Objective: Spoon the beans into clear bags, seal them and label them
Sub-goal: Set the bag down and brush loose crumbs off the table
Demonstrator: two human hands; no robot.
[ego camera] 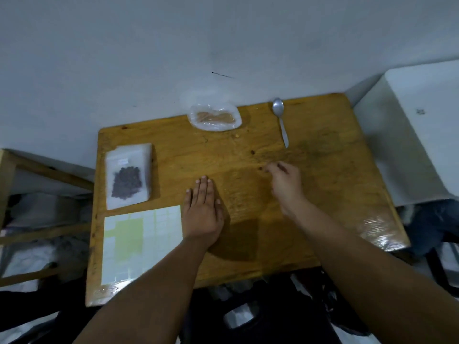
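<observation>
A clear bag of dark beans (126,184) with a small white label lies on a stack of clear bags (129,150) at the table's left. Below it lies a sheet of white labels (139,242). A plastic bag of light-brown beans (214,117) sits at the far edge. A metal spoon (280,120) lies to its right. My left hand (202,212) rests flat on the wood, fingers straight. My right hand (285,182) hovers over the middle of the table, its fingertips pinching a dark bean (282,167). A few loose beans (260,168) lie by it.
The wooden table (323,194) stands against a grey wall. A white box (417,135) stands to the right, a wooden frame (29,175) to the left. Clutter lies on the floor below the table's front edge.
</observation>
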